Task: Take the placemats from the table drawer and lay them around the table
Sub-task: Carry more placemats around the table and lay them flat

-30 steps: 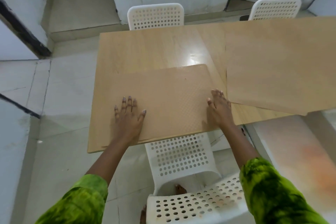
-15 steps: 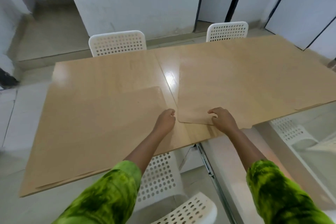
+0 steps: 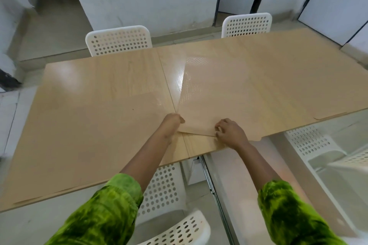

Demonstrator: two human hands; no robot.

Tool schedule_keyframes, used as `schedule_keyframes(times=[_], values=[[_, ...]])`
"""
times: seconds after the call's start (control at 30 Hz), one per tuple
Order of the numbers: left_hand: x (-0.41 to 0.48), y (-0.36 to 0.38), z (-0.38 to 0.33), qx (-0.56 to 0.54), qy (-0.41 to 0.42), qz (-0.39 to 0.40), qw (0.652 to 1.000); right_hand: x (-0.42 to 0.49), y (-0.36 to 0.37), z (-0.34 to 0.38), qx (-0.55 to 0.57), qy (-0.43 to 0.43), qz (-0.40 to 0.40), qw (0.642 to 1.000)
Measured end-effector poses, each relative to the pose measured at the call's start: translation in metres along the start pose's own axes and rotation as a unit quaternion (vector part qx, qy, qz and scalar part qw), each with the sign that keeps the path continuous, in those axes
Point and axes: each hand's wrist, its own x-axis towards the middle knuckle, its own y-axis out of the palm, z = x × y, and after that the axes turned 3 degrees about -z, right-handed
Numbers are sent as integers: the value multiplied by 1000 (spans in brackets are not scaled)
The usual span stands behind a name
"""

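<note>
Fingers [image 3: 219, 128] of the right hand [image 3: 232, 134]: curled together, pinching the near edge of the top placemat [image 3: 229, 97], apparently to peel one sheet off the stack. Left hand [image 3: 172, 123]: closed in a loose fist at the same mat's near-left corner, thumb side touching the edge; whether it grips or only steadies, cannot tell. Top placemat: tan, dotted texture, skewed, its near edge lifted slightly above a lower placemat [image 3: 201, 142] whose corner shows beneath. Laid placemat [image 3: 89, 135]: flat on the left half of the table [image 3: 103, 73], just beside the left hand. Table: far half bare, open room for further mats. White chairs [image 3: 118, 40]: two behind, others at the near side, crowding the near edge. Drawer [image 3: 223, 167]: seemingly open below the right forearm.
</note>
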Motion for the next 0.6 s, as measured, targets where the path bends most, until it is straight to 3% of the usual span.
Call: schedule_keyframes(times=[0.33, 0.6], values=[[-2, 0, -12, -133, -12, 26, 991, -4, 15, 31, -145, 10, -9, 989], [2, 5, -19, -147, 0, 90, 985, 4, 18, 41, -144, 33, -28, 989]])
